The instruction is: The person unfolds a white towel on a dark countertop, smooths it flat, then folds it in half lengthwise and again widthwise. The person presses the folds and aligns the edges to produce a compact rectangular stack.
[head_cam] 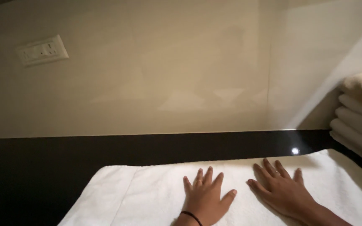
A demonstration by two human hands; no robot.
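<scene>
fingers [208,178] on both hands are lying spread and flat, released, gripping nothing. left hand [206,199] is pressing palm-down on the white terry towel [147,194], with a thin dark band [191,216] sitting on the wrist and a ring showing on one finger. right hand [279,188] is lying just beside it, also palm-down on the same towel, fingers splayed toward the wall, a ring showing there too. hands are sitting close together but not touching.

towel is lying spread flat across the glossy black countertop [42,167], covering the lower middle and right of the view; its far edge is running roughly parallel to the back wall, its left edge is slanting down toward the lower left. bare black counter is showing to the left and in a strip behind the towel, with one small bright light reflection [295,150] shining near the right end.

smooth beige wall panel [168,75] is rising straight from the back of the counter, faint reflections showing on it, a vertical seam running at the right. white wall socket plate [42,50] is sitting high on the left. stack of folded cream towels [359,117] is resting at the right edge, well apart from the hands. lighting is looking dim and warm.
</scene>
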